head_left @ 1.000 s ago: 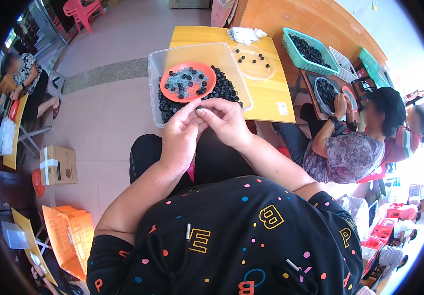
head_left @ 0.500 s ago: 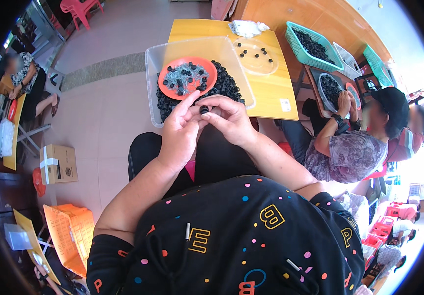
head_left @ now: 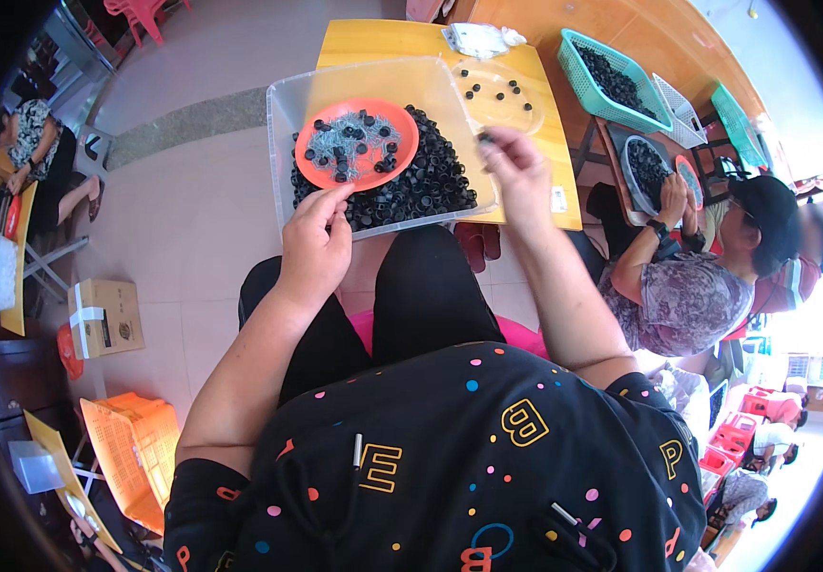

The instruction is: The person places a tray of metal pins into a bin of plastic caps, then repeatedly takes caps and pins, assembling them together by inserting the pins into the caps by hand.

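Note:
Between the thumb and fingertips of my right hand (head_left: 521, 181) is a small black cylindrical part (head_left: 485, 138), held near the right rim of a clear plastic bin (head_left: 283, 105). My left hand (head_left: 316, 238) is at the bin's near side, its index finger stretched toward the near rim of an orange-red plate (head_left: 308, 170); whether it touches is unclear. The thumb stands apart and the other fingers are curled. On the plate lie thin silvery pieces (head_left: 333, 141) with several black parts among them. Under and around it, many loose black parts (head_left: 426, 181) fill the bin.
A round clear tray (head_left: 488, 112) with several black parts sits on the yellow table (head_left: 359, 38), near a white plastic packet (head_left: 481, 38). To the right, a co-worker (head_left: 683, 296) handles things over a bowl (head_left: 633, 181) beside a teal basket (head_left: 574, 81). An orange crate (head_left: 125, 458) stands lower left.
My hands, together over the bin's near side before, have come apart. The right went rightward and up with a black part; the left shifted slightly left and down. The view moved a little.

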A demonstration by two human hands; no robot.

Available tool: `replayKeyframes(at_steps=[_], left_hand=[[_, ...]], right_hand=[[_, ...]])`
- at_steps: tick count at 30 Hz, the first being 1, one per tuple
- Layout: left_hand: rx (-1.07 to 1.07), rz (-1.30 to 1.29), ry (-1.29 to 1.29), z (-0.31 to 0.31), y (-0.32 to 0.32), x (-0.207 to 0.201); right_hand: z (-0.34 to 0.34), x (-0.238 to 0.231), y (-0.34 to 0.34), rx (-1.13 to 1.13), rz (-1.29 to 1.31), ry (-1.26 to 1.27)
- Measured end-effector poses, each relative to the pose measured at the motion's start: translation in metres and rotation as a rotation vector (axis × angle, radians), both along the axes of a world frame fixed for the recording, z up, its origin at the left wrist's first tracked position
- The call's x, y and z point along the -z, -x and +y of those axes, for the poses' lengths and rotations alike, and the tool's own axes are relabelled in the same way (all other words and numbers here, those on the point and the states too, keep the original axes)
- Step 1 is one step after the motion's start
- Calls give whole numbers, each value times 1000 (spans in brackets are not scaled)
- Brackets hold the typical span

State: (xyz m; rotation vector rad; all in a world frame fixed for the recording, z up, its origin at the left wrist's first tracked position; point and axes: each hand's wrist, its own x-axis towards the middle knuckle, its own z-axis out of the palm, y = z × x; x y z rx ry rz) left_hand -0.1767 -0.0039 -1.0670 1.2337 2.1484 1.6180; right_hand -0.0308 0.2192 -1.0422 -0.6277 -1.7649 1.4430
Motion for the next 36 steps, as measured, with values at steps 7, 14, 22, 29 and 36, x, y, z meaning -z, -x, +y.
replayKeyframes(at_steps=[7, 14, 22, 29, 36], left_hand=[[65, 226, 305, 16, 15, 18], [128, 77, 450, 46, 28, 16], [54, 393, 575, 106, 79, 26], [-4, 401, 706, 113, 81, 39], [-34, 242, 606, 101, 99, 60]], right_hand=[[146, 105, 12, 309, -198, 713], [190, 79, 41, 451, -83, 356], [73, 41, 95, -417, -845, -724], [60, 51, 104, -350, -1148, -845], [50, 59, 111, -343, -1126, -834]])
